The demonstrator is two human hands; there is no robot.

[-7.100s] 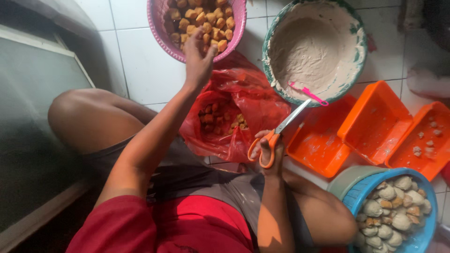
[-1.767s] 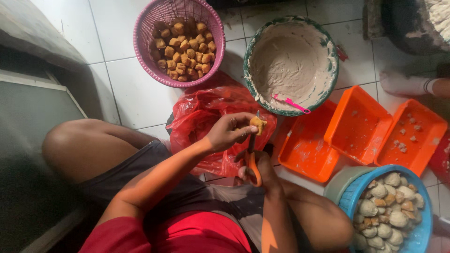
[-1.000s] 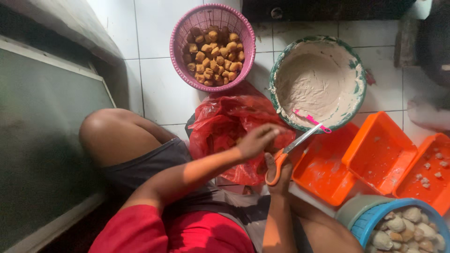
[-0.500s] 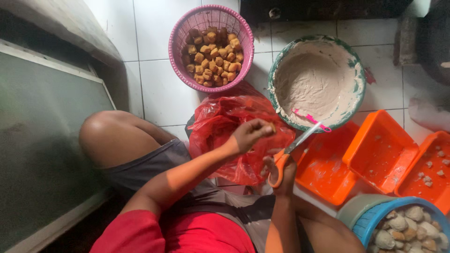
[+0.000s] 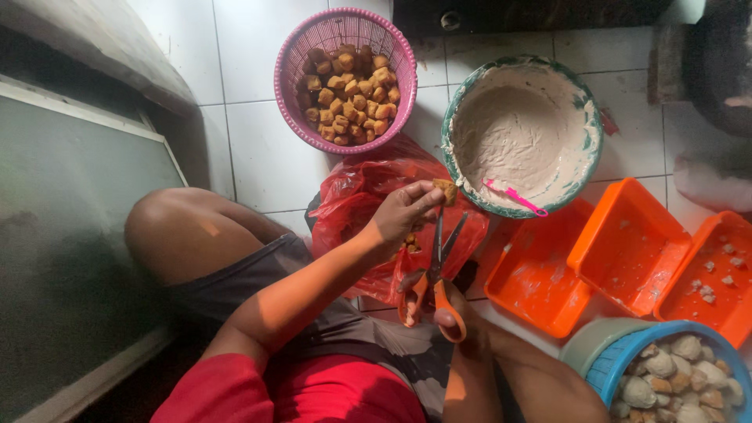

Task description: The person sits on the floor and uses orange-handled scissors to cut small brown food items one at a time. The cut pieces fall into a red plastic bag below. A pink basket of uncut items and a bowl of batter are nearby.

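My left hand (image 5: pixel 403 217) pinches a brown fried tofu puff (image 5: pixel 445 189) above a red plastic bag (image 5: pixel 368 196) that lies on the floor. My right hand (image 5: pixel 448 313) grips orange-handled scissors (image 5: pixel 433 276), whose blades are spread apart and point up at the puff. More brown pieces show inside the bag, under my left hand.
A pink basket (image 5: pixel 345 31) of fried tofu puffs stands on the white tiled floor ahead. To its right is a green-rimmed bowl (image 5: pixel 462 102) of pale paste with a pink spoon (image 5: pixel 515 197). Orange trays (image 5: pixel 627 251) lie right; a blue bucket (image 5: pixel 619 368) holds filled pieces.
My left hand fetched a puff from the pink basket and brought it over the red bag. The scissors have swung from slanted to upright, blades now apart just under the puff.
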